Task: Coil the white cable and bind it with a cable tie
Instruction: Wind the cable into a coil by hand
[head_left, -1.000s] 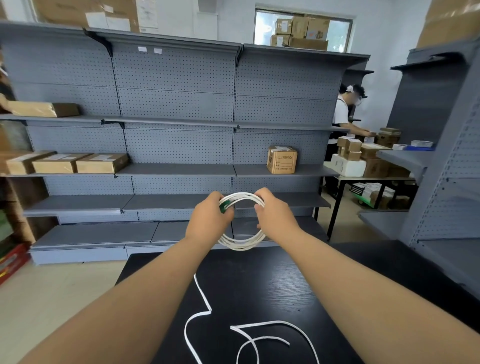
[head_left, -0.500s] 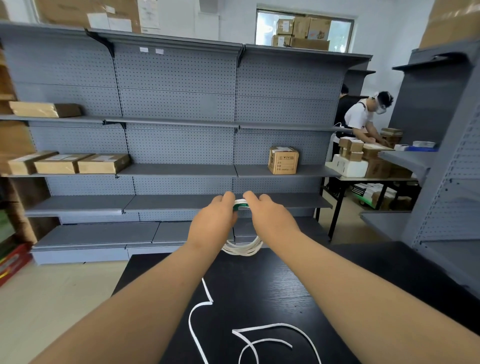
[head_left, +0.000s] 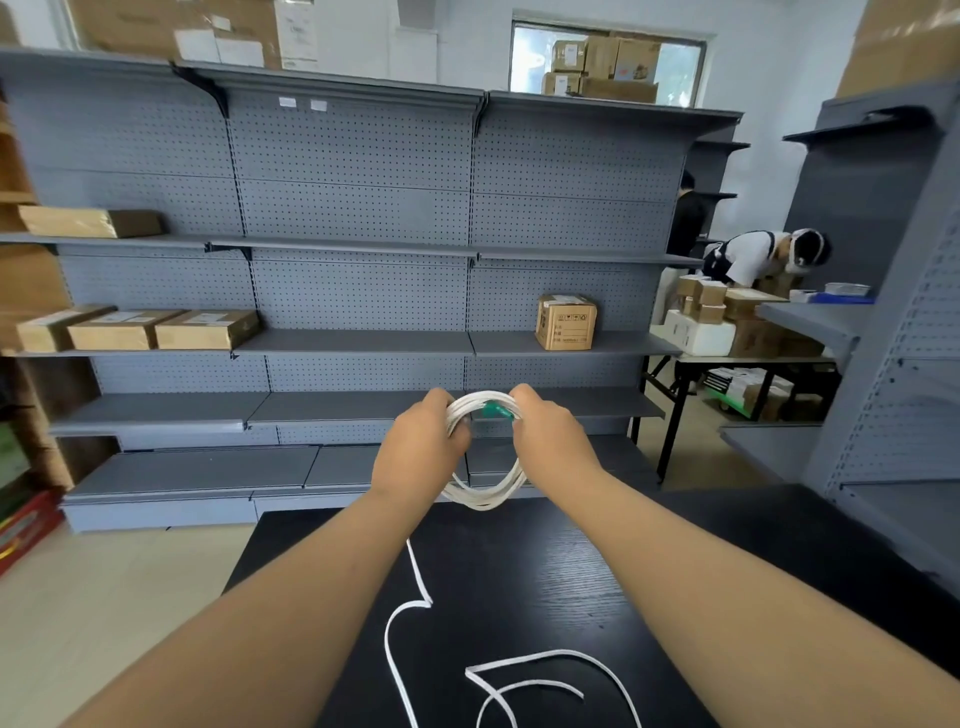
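A coil of white cable (head_left: 485, 496) with several turns hangs in the air above the far edge of the black table (head_left: 545, 571). My left hand (head_left: 421, 447) grips the coil's left side, and my right hand (head_left: 545, 439) grips its upper right side. A green piece (head_left: 496, 410), cable tie or connector I cannot tell which, shows at the top of the coil next to my right fingers. The uncoiled rest of the cable (head_left: 410, 608) trails from the coil down onto the table and lies in loose curves near me.
Grey pegboard shelving (head_left: 363, 291) stands beyond the table, with cardboard boxes (head_left: 566, 322) on its shelves. Another shelf unit (head_left: 883, 364) stands at the right. A person (head_left: 753, 257) bends over a box-laden table at the back right.
My hands have drawn slightly apart, widening the coil again, and the green piece now shows by my right fingers. The person at the back right has bent lower and shifted right.
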